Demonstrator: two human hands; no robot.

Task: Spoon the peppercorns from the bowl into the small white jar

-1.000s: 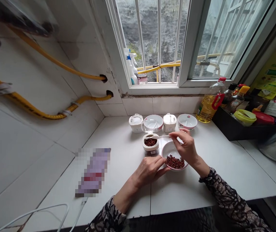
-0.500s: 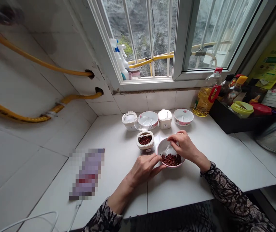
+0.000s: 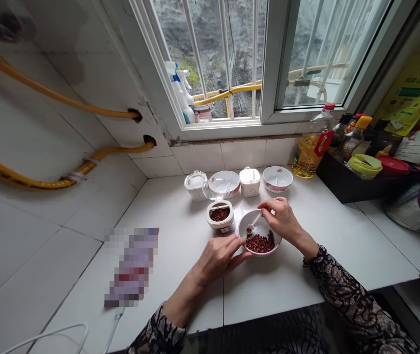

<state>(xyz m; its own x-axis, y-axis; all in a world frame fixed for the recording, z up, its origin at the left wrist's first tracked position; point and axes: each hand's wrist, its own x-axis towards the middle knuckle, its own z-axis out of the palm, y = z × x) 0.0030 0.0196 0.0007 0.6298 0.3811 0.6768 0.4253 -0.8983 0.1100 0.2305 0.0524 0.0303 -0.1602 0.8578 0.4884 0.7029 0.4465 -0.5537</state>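
A white bowl with a pink rim (image 3: 277,243) stands on the counter, its near part covered with dark red dried grains (image 3: 260,243). My left hand (image 3: 221,255) grips the bowl's left edge between thumb and fingers. Pinched in my right hand (image 3: 279,216) is the handle of a small white spoon (image 3: 253,225); its tip, with a few grains in it, is inside the bowl above the grains. Just left of the bowl is an open seasoning box (image 3: 220,216) holding similar red grains, its clear lid raised at the back.
Behind stand two lidded white boxes (image 3: 250,182) (image 3: 196,187) and two floral bowls (image 3: 277,179) (image 3: 224,184). An oil bottle (image 3: 307,155) and a black rack (image 3: 346,184) are at right. A blurred purple object (image 3: 134,268) with a cable lies left.
The spoon has risen from the grains and now shows more clearly, with a few grains in it. My right hand has shifted slightly; my left still grips the bowl.
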